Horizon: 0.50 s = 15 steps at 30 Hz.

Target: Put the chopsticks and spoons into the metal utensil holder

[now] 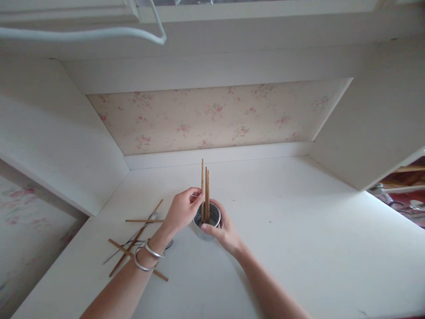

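A metal utensil holder [205, 235] with small holes stands upright on the white surface. My right hand [226, 228] is wrapped around its right side. Two wooden chopsticks [207, 190] stand inside it, their tops well above the rim. My left hand [186, 206] pinches another chopstick [202, 175], held upright with its lower end inside the holder. To the left lies a loose pile of wooden chopsticks [133, 243] crossed over metal utensils [154, 216]. My left forearm, with two silver bangles, hides part of the pile.
White panels [53, 133] rise on the left and right of the white surface [299, 230]. Flowered wallpaper [215, 117] covers the back. Overhead on the left hangs a white bar [83, 34]. Cluttered items [408, 179] show at the far right.
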Each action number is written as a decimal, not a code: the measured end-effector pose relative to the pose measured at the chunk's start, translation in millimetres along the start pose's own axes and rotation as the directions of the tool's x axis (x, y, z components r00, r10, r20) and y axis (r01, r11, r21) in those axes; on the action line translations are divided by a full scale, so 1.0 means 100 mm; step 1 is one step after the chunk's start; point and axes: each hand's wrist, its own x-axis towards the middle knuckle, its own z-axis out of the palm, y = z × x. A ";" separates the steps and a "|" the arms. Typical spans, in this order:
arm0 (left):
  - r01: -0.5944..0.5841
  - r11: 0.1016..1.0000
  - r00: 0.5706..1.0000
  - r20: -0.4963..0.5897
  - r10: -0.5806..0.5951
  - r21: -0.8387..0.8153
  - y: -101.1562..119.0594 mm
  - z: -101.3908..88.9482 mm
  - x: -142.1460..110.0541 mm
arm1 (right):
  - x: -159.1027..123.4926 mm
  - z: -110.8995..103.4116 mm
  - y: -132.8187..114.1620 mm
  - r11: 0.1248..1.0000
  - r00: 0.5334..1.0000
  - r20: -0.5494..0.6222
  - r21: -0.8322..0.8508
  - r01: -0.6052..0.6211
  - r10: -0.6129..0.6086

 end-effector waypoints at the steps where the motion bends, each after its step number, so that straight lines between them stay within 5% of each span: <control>1: 0.002 1.000 1.000 0.009 -0.002 0.006 -0.04 0.03 -0.02 | 0.00 0.00 0.00 1.000 1.000 0.003 -0.006 0.007 -0.007; 8: 0.023 0.999 0.999 0.035 -0.022 -0.025 -0.15 0.10 -0.12 | 0.00 -0.02 0.04 1.000 1.000 0.003 -0.015 -0.001 0.001; 15: 0.130 0.941 0.991 0.079 -0.110 -0.311 -0.15 0.07 -0.32 | 0.00 -0.02 -0.02 1.000 1.000 0.031 -0.010 0.001 -0.001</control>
